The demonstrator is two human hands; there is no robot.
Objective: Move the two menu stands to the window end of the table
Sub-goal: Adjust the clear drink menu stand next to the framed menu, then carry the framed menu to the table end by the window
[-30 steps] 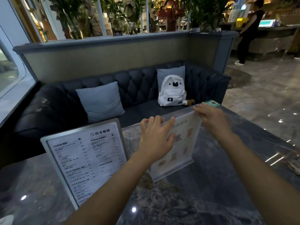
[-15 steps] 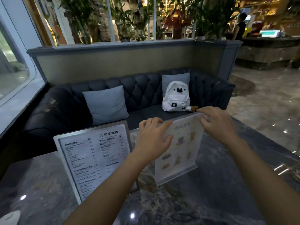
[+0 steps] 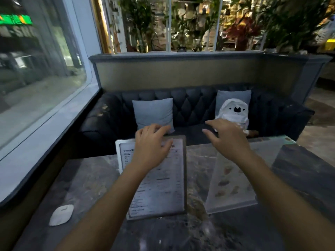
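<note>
Two stands upright mid-bench (image 3: 90, 178), side by side. Framed stand (image 3: 159, 178): rigid flat panel, pale border, dense text list. Clear stand (image 3: 230, 183): glossy acrylic sheet, pictures of drinks, blurred. Bench is dark polished marble. Left hand (image 3: 151, 144) now over the framed stand's top edge, fingers spread; grip not clear. Right hand (image 3: 229, 137) has let go of the clear stand, hovering splayed above it.

Both hands (image 3: 152, 142) off picture menu (image 3: 230, 183)
</note>
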